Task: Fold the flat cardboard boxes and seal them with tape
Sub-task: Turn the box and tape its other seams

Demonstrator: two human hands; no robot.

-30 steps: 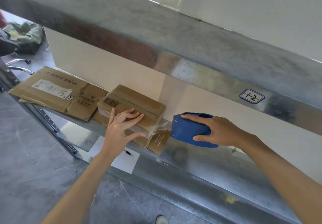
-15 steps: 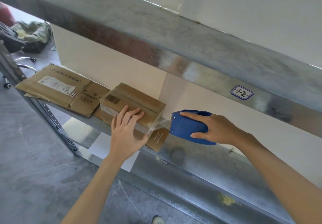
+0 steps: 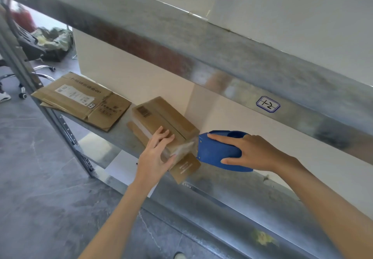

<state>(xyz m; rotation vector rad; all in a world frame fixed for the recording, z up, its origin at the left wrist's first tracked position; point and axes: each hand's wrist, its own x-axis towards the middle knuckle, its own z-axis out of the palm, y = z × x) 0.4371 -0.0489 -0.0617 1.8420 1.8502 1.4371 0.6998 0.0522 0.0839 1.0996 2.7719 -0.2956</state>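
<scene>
A: Where's the folded cardboard box (image 3: 161, 115)?
B: On the metal shelf (image 3: 232, 190), left hand (image 3: 155, 155) pressing it with straight fingers.
A: Right hand (image 3: 252, 153)?
B: Gripping the blue tape dispenser (image 3: 214, 149) beside the box.

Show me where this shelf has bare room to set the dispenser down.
Widest: bare grey metal shelf right of the blue tape dispenser, between white wall and front edge. Narrower: the strip between the flattened cardboard boxes and the small folded brown cardboard box. Crowded: round that box, where the left hand presses and the right hand holds the dispenser.
</scene>
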